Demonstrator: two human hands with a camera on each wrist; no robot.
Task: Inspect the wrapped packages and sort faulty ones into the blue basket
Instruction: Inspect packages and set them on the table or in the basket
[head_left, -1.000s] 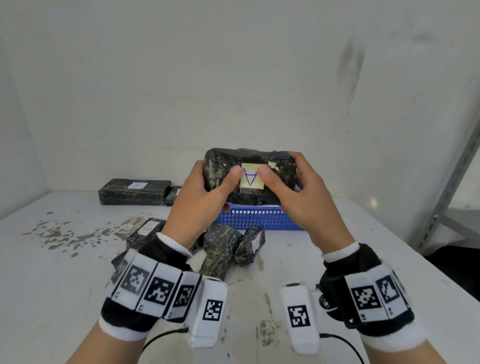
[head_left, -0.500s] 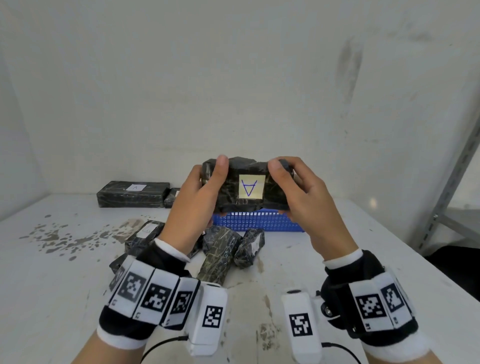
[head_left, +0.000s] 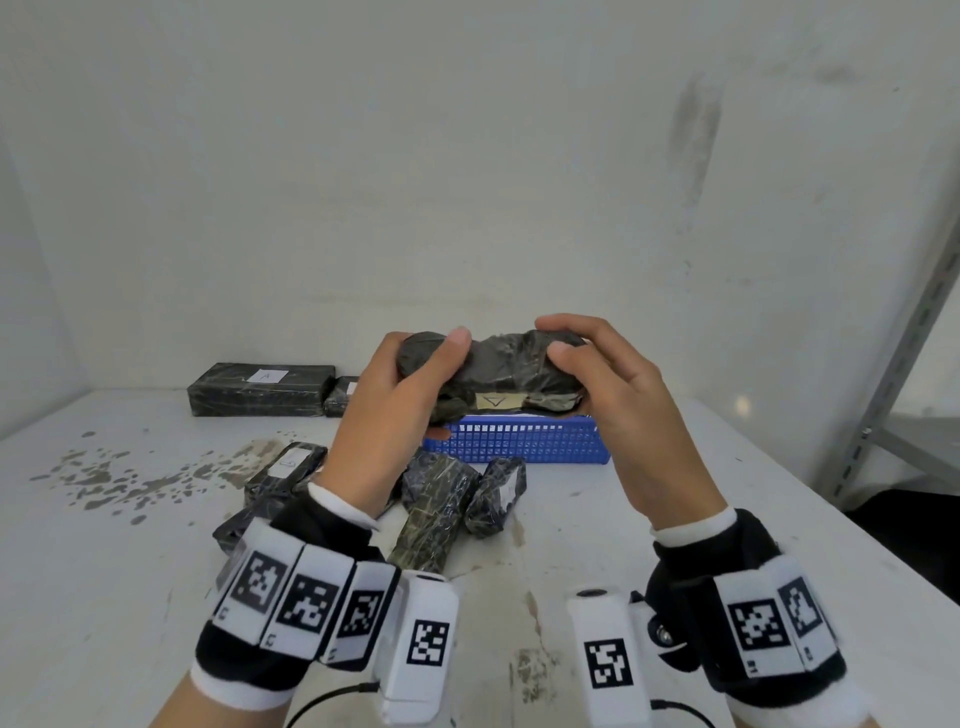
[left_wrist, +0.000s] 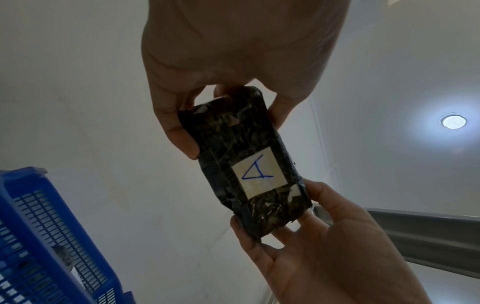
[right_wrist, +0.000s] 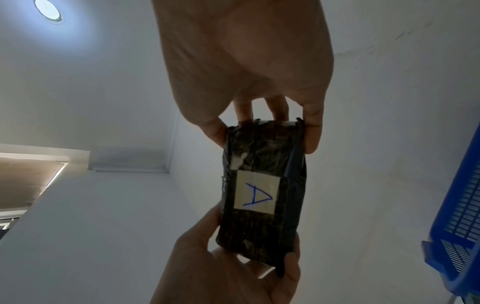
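Both hands hold one dark, film-wrapped package (head_left: 498, 366) level in the air, just above the near wall of the blue basket (head_left: 519, 444). My left hand (head_left: 415, 379) grips its left end, thumb on top. My right hand (head_left: 576, 358) grips the right end with curled fingers. The package's pale label with a blue "A" (head_left: 493, 401) faces downward. In the left wrist view the label (left_wrist: 257, 174) shows plainly on the package (left_wrist: 244, 144), pinched by the left hand (left_wrist: 228, 119). The right wrist view shows the same package (right_wrist: 262, 226) in the right hand (right_wrist: 262, 131).
Several more wrapped packages lie in a loose pile (head_left: 441, 499) on the stained white table (head_left: 130, 597), in front of the basket. A long package (head_left: 260, 389) and a small one (head_left: 340, 397) lie by the back wall. A grey metal rack (head_left: 904, 374) stands at the right.
The package has been rolled so its label, which faced me, now points down at the table. Both hands shifted their grip and came slightly lower.
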